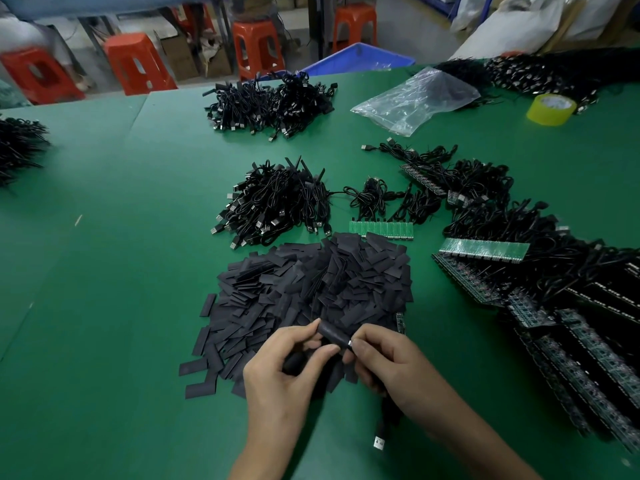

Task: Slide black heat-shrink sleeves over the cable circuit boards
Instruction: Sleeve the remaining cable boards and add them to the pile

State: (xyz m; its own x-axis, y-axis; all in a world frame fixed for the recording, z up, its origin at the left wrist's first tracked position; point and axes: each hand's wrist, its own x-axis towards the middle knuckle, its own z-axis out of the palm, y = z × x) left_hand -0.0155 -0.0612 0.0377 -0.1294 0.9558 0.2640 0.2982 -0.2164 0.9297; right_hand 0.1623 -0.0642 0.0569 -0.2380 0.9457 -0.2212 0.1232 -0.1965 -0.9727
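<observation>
- Heat-shrink sleeve (331,332) — between both hands near the desk's (104,306) front edge, long axis left-to-right.
- Left hand (280,379) pinches it; right hand (384,362) pinches the cable end (350,342) at its right mouth — board hidden.

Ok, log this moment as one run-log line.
step: sleeving | left hand: holds sleeve | right hand: pinches cable at sleeve end | USB plug: below hands | sleeve pile: behind hands

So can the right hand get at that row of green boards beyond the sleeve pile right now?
Likely not yet: the right hand pinches a cable end at the sleeve. Nothing blocks the green boards; only the flat sleeve pile lies between.
</observation>
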